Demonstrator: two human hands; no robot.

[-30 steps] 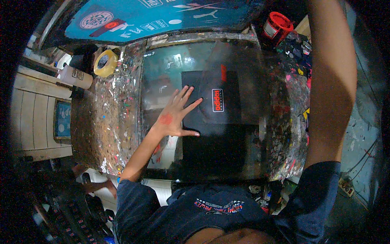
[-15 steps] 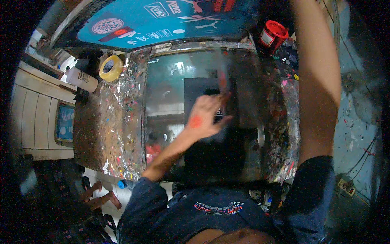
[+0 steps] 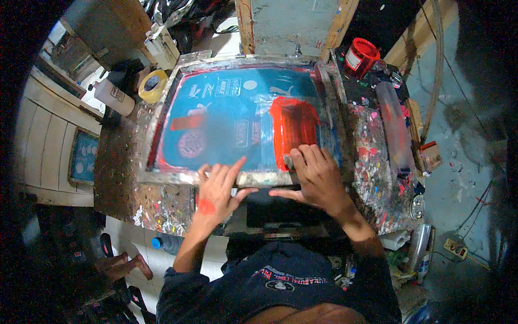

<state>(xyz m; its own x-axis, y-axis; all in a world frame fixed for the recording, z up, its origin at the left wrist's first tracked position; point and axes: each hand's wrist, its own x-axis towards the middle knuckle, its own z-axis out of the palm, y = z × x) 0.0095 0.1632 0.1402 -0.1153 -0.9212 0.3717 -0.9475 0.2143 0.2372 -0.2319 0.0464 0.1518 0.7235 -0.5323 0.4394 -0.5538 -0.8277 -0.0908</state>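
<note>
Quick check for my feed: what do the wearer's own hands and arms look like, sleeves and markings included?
Both hands are bare, with no gloves visible. The left hand has a rounded red patch near the wrist; no such patch shows on the right hand. The left sleeve and right sleeve are dark, leaving the forearms uncovered.

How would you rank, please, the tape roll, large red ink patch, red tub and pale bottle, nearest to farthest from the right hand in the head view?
1. Large red ink patch: on the blue screen, just beyond the right hand.
2. Red tub: by the screen's far-right corner.
3. Tape roll: left of the screen.
4. Pale bottle: farther left still.
</note>
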